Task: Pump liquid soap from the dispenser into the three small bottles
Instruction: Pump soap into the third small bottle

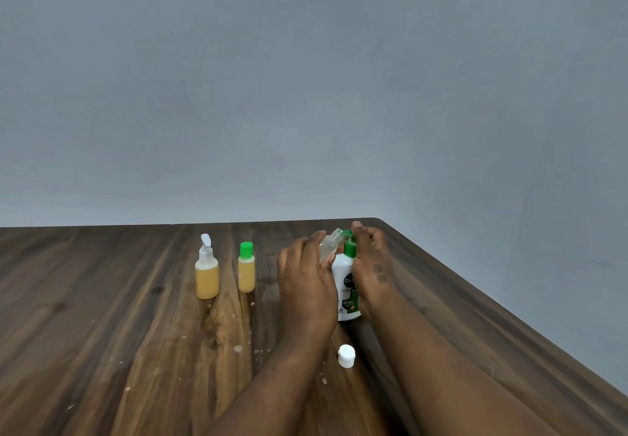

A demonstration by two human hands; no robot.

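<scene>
Against a grey wall [306, 78], the wooden bench [102, 333] carries everything. Right hand [368, 265] presses the dispenser [346, 286]; left hand [306, 282] clamps a clear bottle [329, 243], tilted under the spout. Two filled bottles, pump-topped [207, 270] and green-capped [246, 267], stand left; a white cap [346, 355] lies nearer.

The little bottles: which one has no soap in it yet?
The clear bottle in the left hand, tilted at the dispenser spout. The white-pump bottle and green-capped bottle stand full of yellow soap.
</scene>
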